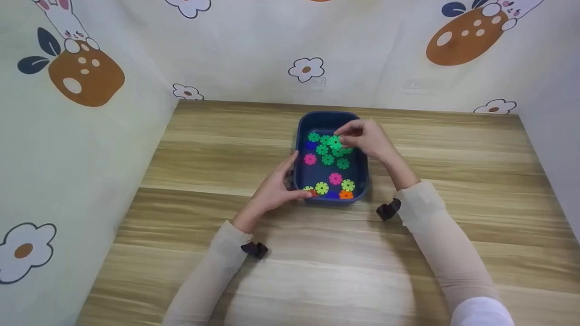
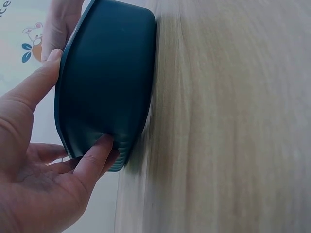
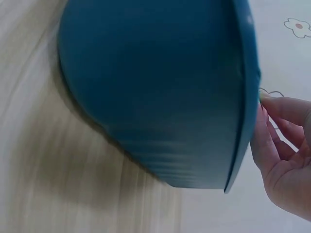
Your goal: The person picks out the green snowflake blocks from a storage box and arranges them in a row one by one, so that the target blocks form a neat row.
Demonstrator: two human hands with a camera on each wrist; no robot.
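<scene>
A dark blue plastic bin [image 1: 330,121] stands on the wooden table with flower-shaped plastic discs inside. My left hand [image 1: 275,186] grips its near left corner, thumb over the front rim and fingers along the left wall; the left wrist view shows fingertips [image 2: 99,148] against the outer side. Above the bin's right half, my right hand [image 1: 368,137] pinches a bright green disc [image 1: 335,142] between thumb and fingers. Several green discs [image 1: 327,159] lie below it. In the right wrist view the bin wall [image 3: 160,97] hides what the right fingertips hold.
Pink discs [image 1: 335,178], yellow discs [image 1: 321,188] and an orange disc [image 1: 346,194] lie toward the bin's near end. A patterned cloth [image 1: 253,59] rises behind the table [image 1: 217,149] and at its sides. Each sleeve carries a black wrist mount [image 1: 389,209].
</scene>
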